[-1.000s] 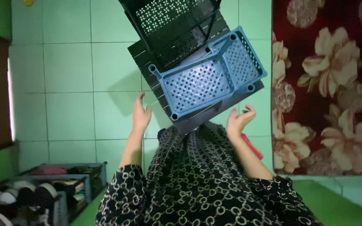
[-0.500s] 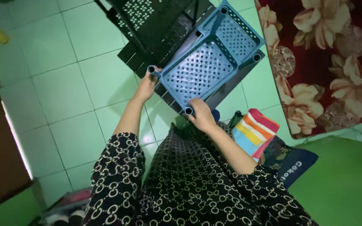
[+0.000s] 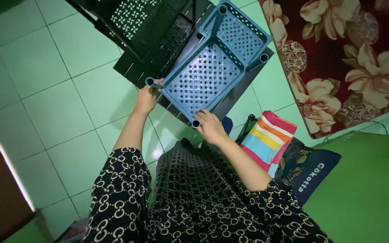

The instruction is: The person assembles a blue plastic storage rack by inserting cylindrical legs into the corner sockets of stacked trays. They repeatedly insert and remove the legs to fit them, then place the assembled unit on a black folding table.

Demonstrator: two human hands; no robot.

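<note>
While the blue tray (image 3: 212, 67) is resting tilted on the black rack (image 3: 154, 27) above the tiled floor (image 3: 68, 99), the left hand (image 3: 146, 100) is closing round one corner post and the right hand (image 3: 210, 127) round another, steadying it; half a second earlier the grip was the same, the view shifting slightly.

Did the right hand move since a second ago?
Yes. The right hand went from hovering open beside the blue shelf tray to gripping its near corner post, toward the left hand.
</note>
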